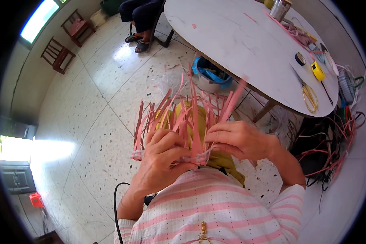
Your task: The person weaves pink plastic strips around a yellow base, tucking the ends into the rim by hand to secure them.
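Note:
A partly woven piece of pink plastic strips (pixel 197 122) rests in front of my body, its loose strip ends standing up and fanning away from me. Along its near edge runs a woven pink-and-white band (pixel 200 158). My left hand (pixel 160 156) is closed over this band, fingers curled on the far side and thumb along the near side. At the right end, my right hand (pixel 242 140) pinches a pink strip between thumb and fingers; its exact grip is partly hidden. Olive-yellow cloth (pixel 225 164) shows beneath and between the strips.
A white marbled table (pixel 240 44) carries gold-handled scissors (pixel 309 97), a yellow tape measure (pixel 317 71), a black tape roll (pixel 300 59) and a metal can (pixel 279 10). Below stands a blue-lined bucket (pixel 211 75). Pink strips (pixel 339 150) lie heaped at right. A person (pixel 141 20) sits beyond.

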`<state>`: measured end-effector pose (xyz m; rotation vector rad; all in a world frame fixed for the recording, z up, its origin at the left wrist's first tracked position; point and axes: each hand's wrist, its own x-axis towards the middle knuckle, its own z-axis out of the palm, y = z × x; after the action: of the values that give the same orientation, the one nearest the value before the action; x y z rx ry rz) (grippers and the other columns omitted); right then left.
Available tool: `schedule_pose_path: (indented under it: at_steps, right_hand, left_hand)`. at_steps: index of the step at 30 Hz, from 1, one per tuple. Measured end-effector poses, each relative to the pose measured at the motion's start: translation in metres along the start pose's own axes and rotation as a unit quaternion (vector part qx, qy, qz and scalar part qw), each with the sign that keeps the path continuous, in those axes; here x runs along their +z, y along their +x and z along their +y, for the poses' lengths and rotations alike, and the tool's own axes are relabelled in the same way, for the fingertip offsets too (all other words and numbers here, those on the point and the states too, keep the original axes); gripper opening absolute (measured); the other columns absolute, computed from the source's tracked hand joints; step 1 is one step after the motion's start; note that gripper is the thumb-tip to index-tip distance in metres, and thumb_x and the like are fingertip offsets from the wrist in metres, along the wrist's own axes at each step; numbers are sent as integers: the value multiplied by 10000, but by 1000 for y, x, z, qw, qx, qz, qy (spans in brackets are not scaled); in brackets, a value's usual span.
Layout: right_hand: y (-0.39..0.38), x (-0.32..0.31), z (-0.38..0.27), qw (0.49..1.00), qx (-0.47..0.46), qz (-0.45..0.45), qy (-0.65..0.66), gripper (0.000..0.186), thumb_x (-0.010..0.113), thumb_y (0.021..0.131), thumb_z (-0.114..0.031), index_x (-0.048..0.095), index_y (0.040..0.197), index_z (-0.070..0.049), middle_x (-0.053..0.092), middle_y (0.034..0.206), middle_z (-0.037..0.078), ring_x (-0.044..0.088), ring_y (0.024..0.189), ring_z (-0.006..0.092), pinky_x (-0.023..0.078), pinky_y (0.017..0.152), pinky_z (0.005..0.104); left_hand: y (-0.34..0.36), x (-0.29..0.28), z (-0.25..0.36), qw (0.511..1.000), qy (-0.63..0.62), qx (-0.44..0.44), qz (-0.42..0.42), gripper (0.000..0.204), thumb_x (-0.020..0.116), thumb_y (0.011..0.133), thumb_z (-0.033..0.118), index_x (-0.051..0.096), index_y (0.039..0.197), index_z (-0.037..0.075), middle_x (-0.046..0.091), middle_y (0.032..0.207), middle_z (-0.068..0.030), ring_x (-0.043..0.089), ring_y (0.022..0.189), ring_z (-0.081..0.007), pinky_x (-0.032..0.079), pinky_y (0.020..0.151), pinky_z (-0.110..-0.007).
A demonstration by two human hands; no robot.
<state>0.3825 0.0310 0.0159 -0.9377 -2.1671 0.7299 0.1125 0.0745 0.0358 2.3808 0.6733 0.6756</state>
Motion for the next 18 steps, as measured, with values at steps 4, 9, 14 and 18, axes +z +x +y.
schedule_pose_path:
  at_steps: [4,9,14,18]
  right_hand:
    - [10,-22,-14,988,41,-102,-106,201,705,919,-143,688,1087,-33,708,1028,115,688,876,321,555,753,416]
    - [9,-39,8,979,102,-168,-48,170,715,928,-143,713,1045,-20,715,796,94,692,674,253,544,621,349]
    - [-13,-22,43,889,274,-219,295,171,680,988,-154,716,997,13,669,714,30,609,637,64,474,578,244]
    - [-40,20,58,861,251,-174,406,193,662,1020,-165,721,1008,19,685,754,4,597,653,48,457,577,217]
  left_hand:
    - [1,1,-2,1000,-5,-1,16,320,923,595,154,747,860,114,635,942,-13,590,950,-244,413,886,-406]
    - [2,1,-2,1000,-13,5,15,332,930,579,144,741,850,116,628,932,-14,584,932,-250,422,863,-407]
    - [0,-3,-9,1000,-11,-6,19,352,936,561,131,740,852,115,612,910,-20,572,908,-256,439,835,-406]
    - [1,-8,-13,999,7,-2,34,359,936,555,132,741,856,111,609,906,-19,570,907,-253,445,819,-405]
